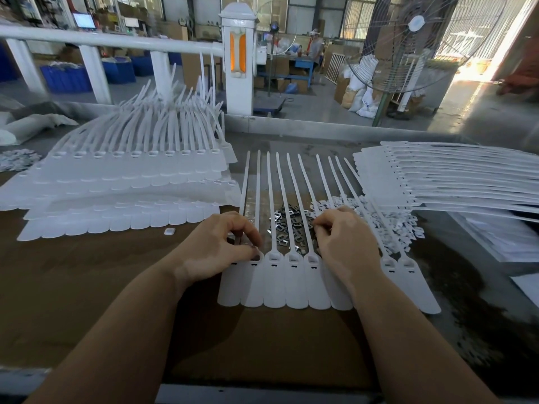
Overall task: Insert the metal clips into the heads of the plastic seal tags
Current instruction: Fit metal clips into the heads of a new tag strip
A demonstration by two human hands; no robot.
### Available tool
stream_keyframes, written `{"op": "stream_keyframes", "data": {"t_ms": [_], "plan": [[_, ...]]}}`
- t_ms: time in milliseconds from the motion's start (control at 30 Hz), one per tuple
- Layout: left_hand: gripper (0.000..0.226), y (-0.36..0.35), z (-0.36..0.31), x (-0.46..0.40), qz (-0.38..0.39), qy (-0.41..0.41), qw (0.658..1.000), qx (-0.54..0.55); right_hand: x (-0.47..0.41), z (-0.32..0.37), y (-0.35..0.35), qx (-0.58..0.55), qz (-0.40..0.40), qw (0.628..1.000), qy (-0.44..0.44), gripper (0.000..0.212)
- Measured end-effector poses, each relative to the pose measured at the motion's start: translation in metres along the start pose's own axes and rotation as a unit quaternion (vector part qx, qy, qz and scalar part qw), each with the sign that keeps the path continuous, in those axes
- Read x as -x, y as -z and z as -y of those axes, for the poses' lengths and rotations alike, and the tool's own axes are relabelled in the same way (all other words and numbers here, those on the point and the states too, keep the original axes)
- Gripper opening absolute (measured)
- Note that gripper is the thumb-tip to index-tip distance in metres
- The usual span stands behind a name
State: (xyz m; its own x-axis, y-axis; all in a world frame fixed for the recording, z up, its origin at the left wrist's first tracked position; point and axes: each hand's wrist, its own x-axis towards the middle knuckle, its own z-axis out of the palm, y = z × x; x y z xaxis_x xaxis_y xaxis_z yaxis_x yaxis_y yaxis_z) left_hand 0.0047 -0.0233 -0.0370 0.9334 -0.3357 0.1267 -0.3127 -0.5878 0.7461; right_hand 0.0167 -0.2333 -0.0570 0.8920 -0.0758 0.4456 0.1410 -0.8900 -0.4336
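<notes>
White plastic seal tags (294,282) lie in 1 joined row; metal clips (287,227) are heaped just behind their heads. Left hand (217,249) pinches at a head (clip hidden), right hand (344,239) curls over the heap's edge. A tilted clip may jam.

seal tags (297,282): white matt plastic
metal clips (287,228): shiny grey metal
tabletop (87,287): brown matt cardboard-like

white seal tags (296,282) flat in a row, metal clips (287,228) heaped (beneath straps)
</notes>
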Motion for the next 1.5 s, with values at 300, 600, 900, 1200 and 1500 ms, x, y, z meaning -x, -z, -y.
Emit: {"op": "stream_keyframes", "data": {"t_ms": [300, 600, 900, 1200, 1500], "plan": [[0.014, -0.006, 0.001, -0.002, -0.041, -0.010, 0.999, -0.013, 0.006, 0.017, 0.004, -0.063, 0.000, 0.986, 0.156, 0.007], [0.016, -0.012, 0.002, -0.006, -0.063, -0.039, 0.994, -0.081, 0.005, 0.019, -0.002, -0.042, 0.048, 0.985, 0.160, 0.014], [0.010, -0.013, 0.004, -0.005, -0.070, -0.049, 0.993, -0.082, 0.004, 0.015, 0.001, -0.015, 0.006, 0.997, 0.080, 0.016], [0.012, -0.013, 0.004, -0.005, -0.064, -0.046, 0.994, -0.073, 0.003, 0.011, -0.001, 0.048, 0.058, 0.996, 0.041, 0.025], [0.017, -0.013, 0.004, -0.005, -0.056, -0.044, 0.995, -0.071, 0.003, 0.013, -0.002, 0.024, 0.056, 0.997, 0.056, 0.014]]}}
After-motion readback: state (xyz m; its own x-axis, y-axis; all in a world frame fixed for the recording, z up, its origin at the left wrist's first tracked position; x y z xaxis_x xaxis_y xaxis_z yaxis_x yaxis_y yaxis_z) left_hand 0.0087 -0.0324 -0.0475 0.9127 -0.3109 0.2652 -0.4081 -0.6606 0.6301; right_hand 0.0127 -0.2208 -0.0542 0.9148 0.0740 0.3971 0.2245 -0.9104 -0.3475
